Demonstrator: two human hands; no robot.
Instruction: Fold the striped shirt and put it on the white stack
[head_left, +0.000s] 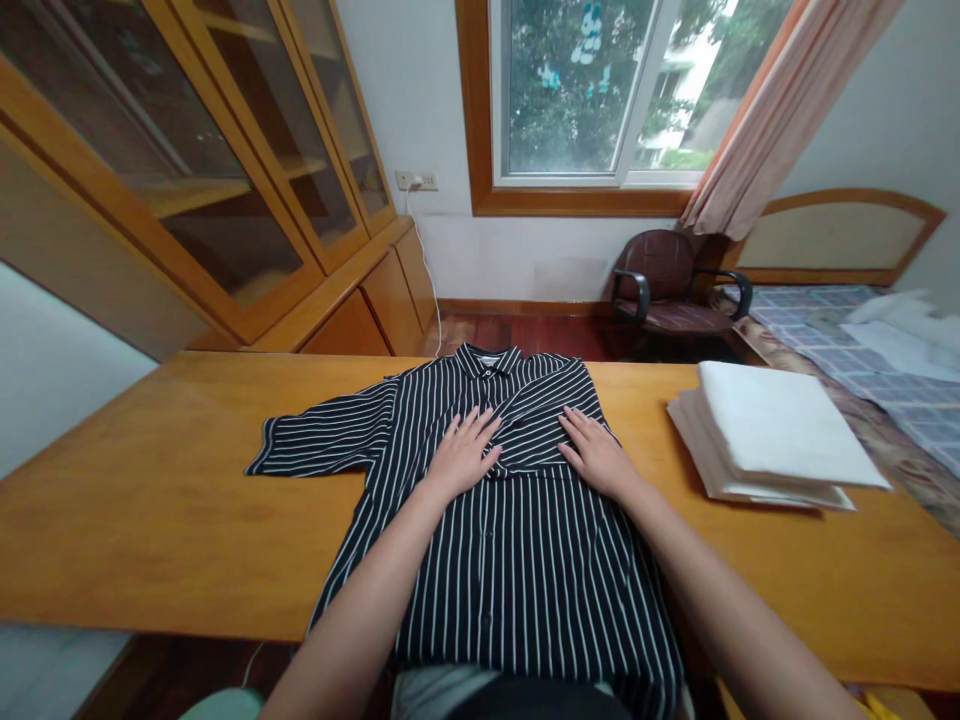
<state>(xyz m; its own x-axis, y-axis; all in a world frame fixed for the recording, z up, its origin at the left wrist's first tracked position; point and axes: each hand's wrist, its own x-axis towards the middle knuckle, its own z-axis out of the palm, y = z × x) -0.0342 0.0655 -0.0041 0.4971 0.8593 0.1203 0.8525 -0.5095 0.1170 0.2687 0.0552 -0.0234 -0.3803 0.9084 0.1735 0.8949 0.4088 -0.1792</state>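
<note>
A black shirt with white stripes [480, 560] lies front up on the wooden table, its collar toward the far edge and its hem hanging over the near edge. One sleeve stretches out to the left, while the sleeve on the right is folded in across the chest. My left hand [461, 455] rests flat on the middle of the chest, fingers spread, by the cuff end of the folded sleeve. On the right part of that sleeve lies my right hand [596, 452], also flat with its fingers apart. Neither hand grips the cloth.
A stack of white folded sheets or boards [787, 425] sits on the table [187, 540] at the right. Beyond are a glass-door cabinet [300, 260] on the left, a brown armchair [667, 285] under the window, and a bed [855, 330] at the right.
</note>
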